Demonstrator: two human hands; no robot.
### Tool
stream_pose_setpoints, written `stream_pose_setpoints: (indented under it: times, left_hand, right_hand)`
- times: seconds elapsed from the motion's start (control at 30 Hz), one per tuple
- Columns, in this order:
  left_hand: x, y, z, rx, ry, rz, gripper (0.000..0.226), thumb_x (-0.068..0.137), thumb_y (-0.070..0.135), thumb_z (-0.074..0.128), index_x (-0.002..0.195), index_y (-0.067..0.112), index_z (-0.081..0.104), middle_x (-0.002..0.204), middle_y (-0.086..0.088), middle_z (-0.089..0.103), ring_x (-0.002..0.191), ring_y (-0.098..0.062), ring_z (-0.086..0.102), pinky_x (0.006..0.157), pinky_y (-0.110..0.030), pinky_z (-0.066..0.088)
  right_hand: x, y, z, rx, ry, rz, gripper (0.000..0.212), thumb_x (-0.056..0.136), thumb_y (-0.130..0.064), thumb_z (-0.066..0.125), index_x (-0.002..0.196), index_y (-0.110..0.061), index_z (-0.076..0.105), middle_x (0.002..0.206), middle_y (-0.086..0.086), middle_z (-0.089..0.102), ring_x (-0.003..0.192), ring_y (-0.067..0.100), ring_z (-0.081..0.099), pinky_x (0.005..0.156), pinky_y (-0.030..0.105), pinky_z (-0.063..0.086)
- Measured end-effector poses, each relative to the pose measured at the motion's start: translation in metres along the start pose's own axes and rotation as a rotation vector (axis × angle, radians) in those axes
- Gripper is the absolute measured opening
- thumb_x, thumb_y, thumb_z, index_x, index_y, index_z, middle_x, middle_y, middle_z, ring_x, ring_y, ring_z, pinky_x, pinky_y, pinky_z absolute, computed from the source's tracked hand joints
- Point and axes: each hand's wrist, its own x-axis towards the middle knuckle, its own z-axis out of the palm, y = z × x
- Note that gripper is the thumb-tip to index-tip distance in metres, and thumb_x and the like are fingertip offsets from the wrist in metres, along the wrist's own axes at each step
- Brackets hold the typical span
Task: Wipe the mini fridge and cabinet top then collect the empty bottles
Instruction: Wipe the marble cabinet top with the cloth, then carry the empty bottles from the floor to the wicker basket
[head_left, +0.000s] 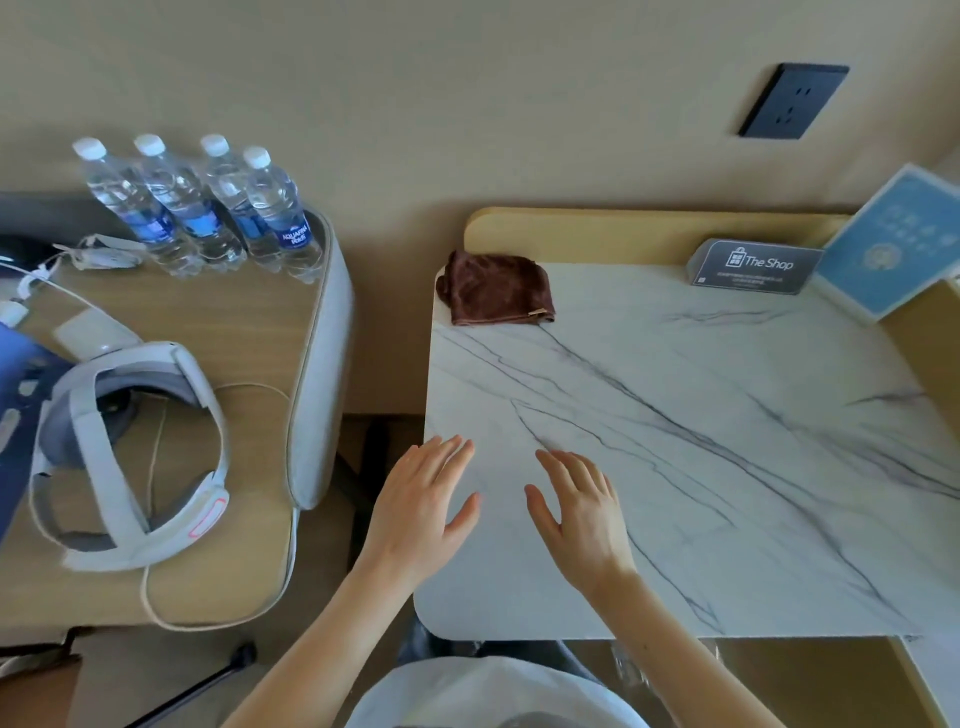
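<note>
A white marble-patterned cabinet top (727, 467) fills the right half of the view. A folded brown cloth (496, 288) lies at its far left corner. My left hand (421, 501) hovers over the top's near left edge, fingers spread, holding nothing. My right hand (582, 512) is beside it over the marble, also spread and holding nothing. Several clear water bottles (208, 202) with blue labels and white caps stand in a row at the back of the wooden desk (249, 332) on the left.
A white headset (135, 457) with cables lies on the desk, with small white devices behind it. A grey sign card (753, 266) and a blue framed card (893, 244) stand at the cabinet's far right. A dark wall socket (792, 101) is above.
</note>
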Motion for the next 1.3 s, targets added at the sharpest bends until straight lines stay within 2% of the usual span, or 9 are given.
stream_pose_setpoints:
  times: [0.1, 0.27, 0.37, 0.67, 0.8, 1.03, 1.17, 1.3]
  left_hand:
    - [0.002, 0.013, -0.003, 0.004, 0.001, 0.004, 0.061, 0.098, 0.055, 0.034, 0.143, 0.019, 0.051, 0.145, 0.001, 0.054, 0.137, -0.019, 0.048, 0.113, -0.036, 0.036]
    - [-0.008, 0.028, -0.001, -0.021, 0.011, -0.048, 0.062, 0.098, 0.056, 0.034, 0.141, 0.017, 0.054, 0.142, 0.0, 0.057, 0.133, -0.018, 0.052, 0.107, -0.037, 0.047]
    - [-0.018, 0.037, 0.001, -0.004, 0.033, -0.047, 0.059, 0.098, 0.054, 0.037, 0.138, 0.016, 0.057, 0.139, 0.0, 0.06, 0.129, -0.018, 0.055, 0.105, -0.033, 0.046]
    - [-0.052, 0.056, -0.025, 0.012, 0.133, 0.009, 0.054, 0.097, 0.045, 0.042, 0.134, 0.01, 0.058, 0.133, -0.003, 0.063, 0.124, -0.019, 0.058, 0.102, -0.033, 0.047]
    - [-0.086, 0.061, -0.032, 0.023, 0.169, 0.04, 0.052, 0.097, 0.044, 0.043, 0.134, 0.011, 0.058, 0.134, -0.001, 0.062, 0.124, -0.018, 0.056, 0.102, -0.028, 0.041]
    - [-0.15, 0.067, -0.051, 0.016, 0.197, 0.116, 0.052, 0.097, 0.042, 0.041, 0.133, 0.008, 0.058, 0.131, -0.003, 0.063, 0.121, -0.021, 0.058, 0.099, -0.035, 0.048]
    - [-0.192, 0.079, -0.058, -0.022, 0.246, 0.161, 0.048, 0.096, 0.039, 0.045, 0.13, 0.009, 0.06, 0.125, -0.002, 0.065, 0.115, -0.019, 0.059, 0.095, -0.032, 0.048]
    - [-0.233, 0.086, -0.05, -0.039, 0.205, 0.193, 0.048, 0.096, 0.04, 0.045, 0.129, 0.009, 0.061, 0.124, -0.003, 0.066, 0.115, -0.02, 0.06, 0.095, -0.031, 0.048]
  right_hand:
    - [-0.004, 0.006, -0.006, 0.008, 0.0, -0.004, 0.052, 0.099, -0.046, 0.04, 0.133, -0.012, 0.06, 0.129, 0.005, 0.064, 0.121, 0.028, 0.057, 0.1, 0.043, 0.047]
    - [-0.015, 0.019, -0.013, 0.003, -0.029, -0.01, 0.052, 0.099, -0.047, 0.039, 0.133, -0.013, 0.06, 0.13, 0.005, 0.064, 0.122, 0.028, 0.056, 0.101, 0.043, 0.047]
    - [-0.02, 0.025, -0.021, 0.004, -0.019, -0.003, 0.054, 0.099, -0.048, 0.038, 0.133, -0.012, 0.06, 0.13, 0.007, 0.064, 0.121, 0.029, 0.057, 0.1, 0.046, 0.05]
    - [-0.052, 0.006, -0.054, 0.001, 0.084, 0.005, 0.055, 0.1, -0.05, 0.035, 0.134, -0.014, 0.059, 0.132, 0.006, 0.063, 0.124, 0.028, 0.057, 0.101, 0.045, 0.049]
    - [-0.088, -0.012, -0.057, 0.014, 0.141, 0.004, 0.053, 0.099, -0.047, 0.038, 0.134, -0.013, 0.059, 0.132, 0.005, 0.063, 0.124, 0.027, 0.055, 0.102, 0.045, 0.049]
    - [-0.152, -0.043, -0.061, 0.036, 0.219, 0.024, 0.049, 0.1, -0.044, 0.042, 0.135, -0.013, 0.058, 0.133, 0.005, 0.061, 0.126, 0.025, 0.052, 0.102, 0.042, 0.047]
    - [-0.208, -0.058, -0.059, 0.018, 0.257, 0.017, 0.049, 0.099, -0.043, 0.043, 0.132, -0.012, 0.06, 0.129, 0.005, 0.063, 0.122, 0.025, 0.055, 0.099, 0.041, 0.049]
    - [-0.266, -0.065, -0.059, 0.005, 0.279, 0.073, 0.048, 0.098, -0.041, 0.044, 0.131, -0.011, 0.061, 0.126, 0.005, 0.065, 0.118, 0.026, 0.056, 0.098, 0.04, 0.049]
